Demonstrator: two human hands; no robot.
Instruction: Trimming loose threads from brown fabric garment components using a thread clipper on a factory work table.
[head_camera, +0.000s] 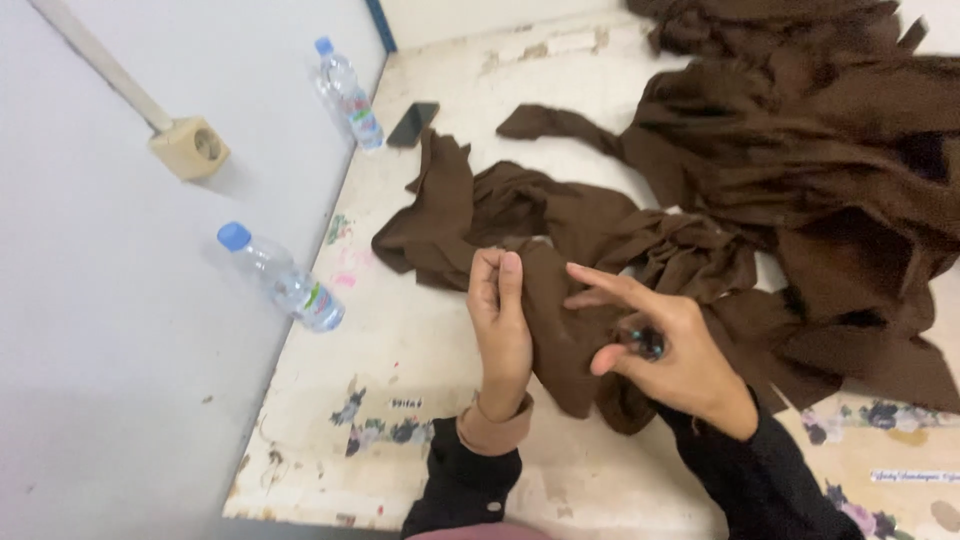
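Note:
A heap of dark brown cloth (800, 170) lies spread over a worn cream surface (420, 340). My left hand (500, 325) is raised over the near part of the cloth, thumb and fingertips pinched together; whether something thin sits between them I cannot tell. My right hand (660, 345) hovers beside it, forefinger stretched toward the left hand, the other fingers curled round a small dark round object (648, 343). Both sleeves are black, and the left has a tan cuff.
Two clear plastic water bottles with blue caps lean by the white wall: one bottle (283, 280) near left, the other bottle (350, 95) further back. A black phone (412, 124) lies flat next to the far bottle. A beige wall socket (190, 148) sticks out of the wall.

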